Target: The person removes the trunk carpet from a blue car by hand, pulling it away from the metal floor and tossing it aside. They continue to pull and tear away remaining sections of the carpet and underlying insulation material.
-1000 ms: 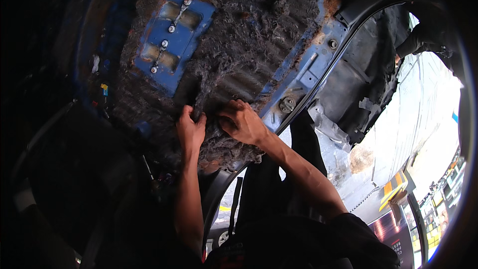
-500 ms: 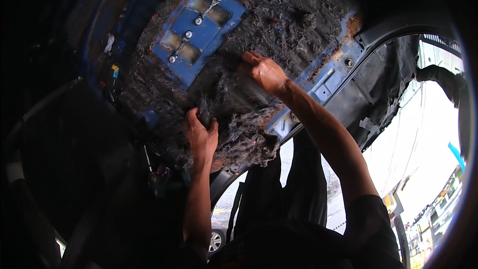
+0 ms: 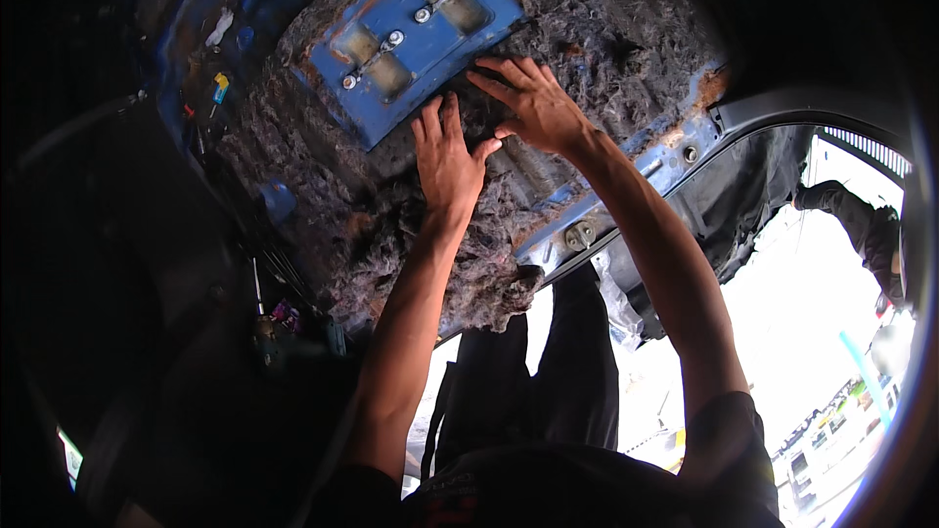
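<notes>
A layer of dark grey fibrous padding (image 3: pixel 577 29) covers the car floor, torn and bunched toward me. Through it shows a blue metal plate (image 3: pixel 421 59) with brown patches and several bolt heads. Just below the plate's near edge, my left hand (image 3: pixel 450 161) lies on the padding with its fingers stretched forward. My right hand (image 3: pixel 538 112) rests beside it, spread flat, its fingertips close to the plate's lower right edge. The two thumbs nearly meet. Nothing shows in either hand, though the surface under the palms is hidden.
A rusty blue door sill (image 3: pixel 587 220) runs along the right, next to the bright door opening. At left lie a yellow-and-blue object (image 3: pixel 220 88) and a screwdriver-like tool (image 3: pixel 258 288). Another person's dark sleeve (image 3: pixel 841 205) shows at far right.
My left hand has moved forward and right, up to the plate's edge, and its fingers have straightened. The right hand has opened from a curled grip and flattened. The view has shifted slightly.
</notes>
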Available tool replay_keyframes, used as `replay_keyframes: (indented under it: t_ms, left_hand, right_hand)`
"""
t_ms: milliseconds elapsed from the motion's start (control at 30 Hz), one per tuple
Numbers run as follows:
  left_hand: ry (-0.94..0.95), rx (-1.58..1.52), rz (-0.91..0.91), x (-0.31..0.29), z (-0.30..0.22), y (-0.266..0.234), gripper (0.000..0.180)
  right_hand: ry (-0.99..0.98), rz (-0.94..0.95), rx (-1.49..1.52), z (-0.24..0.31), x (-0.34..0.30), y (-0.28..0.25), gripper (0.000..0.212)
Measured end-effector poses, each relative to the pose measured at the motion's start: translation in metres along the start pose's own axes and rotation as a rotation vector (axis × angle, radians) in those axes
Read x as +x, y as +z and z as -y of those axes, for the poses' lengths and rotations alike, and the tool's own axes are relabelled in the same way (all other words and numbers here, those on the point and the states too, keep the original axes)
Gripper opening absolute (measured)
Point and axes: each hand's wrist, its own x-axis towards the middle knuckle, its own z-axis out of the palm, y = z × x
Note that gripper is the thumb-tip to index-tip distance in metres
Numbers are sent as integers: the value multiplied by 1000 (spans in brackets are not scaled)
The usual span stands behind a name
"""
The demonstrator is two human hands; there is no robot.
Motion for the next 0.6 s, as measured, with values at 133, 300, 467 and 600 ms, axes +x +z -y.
replay_keyframes:
  t_ms: [133,300,467,600]
  left_hand:
    - [52,-46,-137,16,17,2,69]
    - [141,-54,-190,30,30,7,20]
    - [262,69,-133,35,38,12,8]
    - [189,87,-197,31,41,17,10]
  right_hand:
    - [-75,-16,201,-27,10,5,58]
    - [-227,-4,107,-41,6,17,22]
    - [-28,-223,-68,-39,17,16,17]
    - [237,-301,63,-30,19,7,44]
